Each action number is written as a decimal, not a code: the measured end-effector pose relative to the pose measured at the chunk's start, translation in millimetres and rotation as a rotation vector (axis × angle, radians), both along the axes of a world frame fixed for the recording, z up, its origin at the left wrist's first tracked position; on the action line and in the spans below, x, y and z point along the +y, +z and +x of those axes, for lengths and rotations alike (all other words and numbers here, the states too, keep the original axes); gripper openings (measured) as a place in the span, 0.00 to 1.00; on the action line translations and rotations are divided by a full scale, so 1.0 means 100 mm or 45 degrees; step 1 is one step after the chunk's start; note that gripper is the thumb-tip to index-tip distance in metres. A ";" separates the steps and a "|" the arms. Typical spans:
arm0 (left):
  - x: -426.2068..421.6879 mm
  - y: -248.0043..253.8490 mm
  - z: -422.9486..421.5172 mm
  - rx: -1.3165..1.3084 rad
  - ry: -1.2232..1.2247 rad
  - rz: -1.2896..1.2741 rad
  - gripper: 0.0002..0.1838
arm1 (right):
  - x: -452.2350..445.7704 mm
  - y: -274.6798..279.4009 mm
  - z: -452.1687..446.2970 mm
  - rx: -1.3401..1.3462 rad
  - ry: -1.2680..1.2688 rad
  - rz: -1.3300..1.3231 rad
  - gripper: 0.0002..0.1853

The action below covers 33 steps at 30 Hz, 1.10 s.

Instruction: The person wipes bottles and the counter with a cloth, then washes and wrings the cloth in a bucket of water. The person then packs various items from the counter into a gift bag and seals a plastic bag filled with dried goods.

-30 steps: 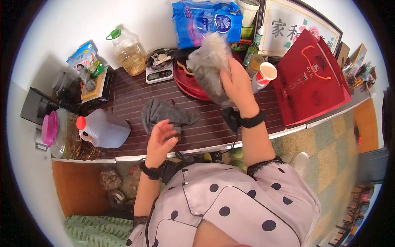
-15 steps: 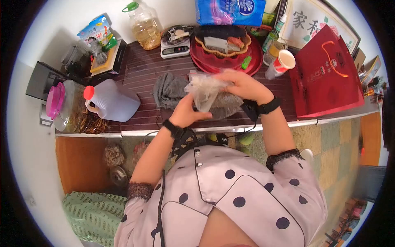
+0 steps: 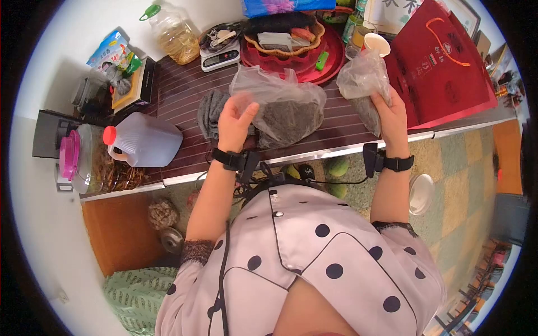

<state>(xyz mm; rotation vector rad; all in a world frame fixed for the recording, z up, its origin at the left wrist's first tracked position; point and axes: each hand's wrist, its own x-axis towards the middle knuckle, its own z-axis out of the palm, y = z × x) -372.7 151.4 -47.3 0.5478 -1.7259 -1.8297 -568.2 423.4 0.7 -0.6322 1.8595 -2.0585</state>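
Note:
My right hand (image 3: 393, 119) grips a small clear plastic bag (image 3: 363, 78) with dark grainy contents, held at the right of the table in front of the paper cup. A larger clear plastic bag (image 3: 291, 115), its mouth loose and crumpled, lies at the middle with dark grains inside. My left hand (image 3: 236, 120) is at this bag's left side, thumb and fingers apart, fingertips slightly blurred; whether they touch the plastic I cannot tell. Partly behind that hand lies a grey cloth (image 3: 210, 115).
Behind are a kitchen scale (image 3: 221, 59), a red tray (image 3: 333, 64) with a basket, and an oil bottle (image 3: 178, 42). A paper cup (image 3: 376, 45) and red gift bag (image 3: 443, 73) stand right. Left are a red-capped jug (image 3: 148, 140) and a pink-lidded jar (image 3: 89, 157).
My hands have moved apart. The right one has carried the small bag to the right, away from the larger bag, which now shows fully. The view has shifted slightly.

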 end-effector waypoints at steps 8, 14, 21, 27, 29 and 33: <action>-0.09 0.18 -0.02 0.138 0.018 0.097 0.16 | 0.12 0.06 0.16 0.128 0.125 0.263 0.15; -0.04 0.42 0.02 0.148 0.053 0.111 0.16 | 0.12 0.16 0.14 0.349 0.042 0.603 0.16; -0.02 0.54 0.08 0.160 0.119 -0.031 0.18 | 0.08 0.21 0.04 0.613 -0.032 0.751 0.18; -0.02 0.67 0.04 0.298 0.034 0.021 0.16 | 0.08 -0.52 -0.38 0.938 -0.101 1.169 0.26; 0.00 0.78 0.02 0.283 0.039 -0.062 0.15 | 0.02 -0.51 -0.35 1.111 -0.170 1.059 0.28; -0.03 0.87 -0.01 0.159 0.080 -0.153 0.13 | -0.32 0.04 -0.15 1.100 -0.136 0.655 0.28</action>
